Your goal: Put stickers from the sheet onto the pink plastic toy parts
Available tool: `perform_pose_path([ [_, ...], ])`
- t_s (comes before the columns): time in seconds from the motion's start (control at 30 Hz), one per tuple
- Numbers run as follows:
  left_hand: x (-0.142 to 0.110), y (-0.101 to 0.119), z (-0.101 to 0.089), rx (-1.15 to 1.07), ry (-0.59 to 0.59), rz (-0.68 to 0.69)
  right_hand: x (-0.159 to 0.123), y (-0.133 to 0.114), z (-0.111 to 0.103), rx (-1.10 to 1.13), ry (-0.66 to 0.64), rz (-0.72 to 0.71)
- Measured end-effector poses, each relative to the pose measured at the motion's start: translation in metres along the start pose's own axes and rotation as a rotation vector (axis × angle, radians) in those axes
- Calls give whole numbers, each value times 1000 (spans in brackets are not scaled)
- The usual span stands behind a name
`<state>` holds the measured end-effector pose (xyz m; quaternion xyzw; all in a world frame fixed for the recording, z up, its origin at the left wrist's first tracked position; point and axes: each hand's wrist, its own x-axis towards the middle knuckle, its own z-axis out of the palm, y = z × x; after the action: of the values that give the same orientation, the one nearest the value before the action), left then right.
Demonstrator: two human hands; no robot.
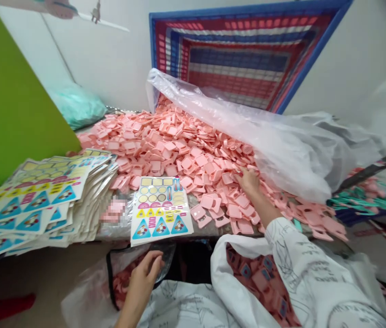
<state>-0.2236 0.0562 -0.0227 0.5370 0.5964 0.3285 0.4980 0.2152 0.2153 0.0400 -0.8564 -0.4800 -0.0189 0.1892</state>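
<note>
My right hand (249,180) reaches into the heap of pink plastic pieces (175,141). Its fingers look spread, with the tips among the pieces; whether one of them is gripped is partly hidden. Low in front of my body, my left hand (147,271) hovers with loosely bent fingers and nothing visible in it. Just beyond that hand, a sticker sheet (160,209) lies at the table's front edge, printed with yellow, pink and blue shapes. A thick stack of similar sticker sheets (43,200) stands to its left.
A white sack (222,269) on my lap side holds pink pieces with stickers. Left of it is a clear bag (87,291) of pink pieces. Behind the heap are a clear plastic sheet (281,136) and a tilted striped basket (150,41). A green panel (8,105) stands left.
</note>
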Motion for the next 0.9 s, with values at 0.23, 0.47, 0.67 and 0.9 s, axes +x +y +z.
perform_pose_path([
  [0.23, -11, 14, 3, -65, -4, -5, -20, -25, 13, 123, 116, -145],
  [0.47, 20, 47, -4, -232, 71, 55, -69, -83, -3, 463, -212, -445],
  [0.67, 55, 100, -8, -518, -4, 36, -104, -145, -20, 718, -1080, -727],
  [0.9, 58, 89, -7, -716, -360, -263, -129, -177, -16, 775, -1279, -677],
])
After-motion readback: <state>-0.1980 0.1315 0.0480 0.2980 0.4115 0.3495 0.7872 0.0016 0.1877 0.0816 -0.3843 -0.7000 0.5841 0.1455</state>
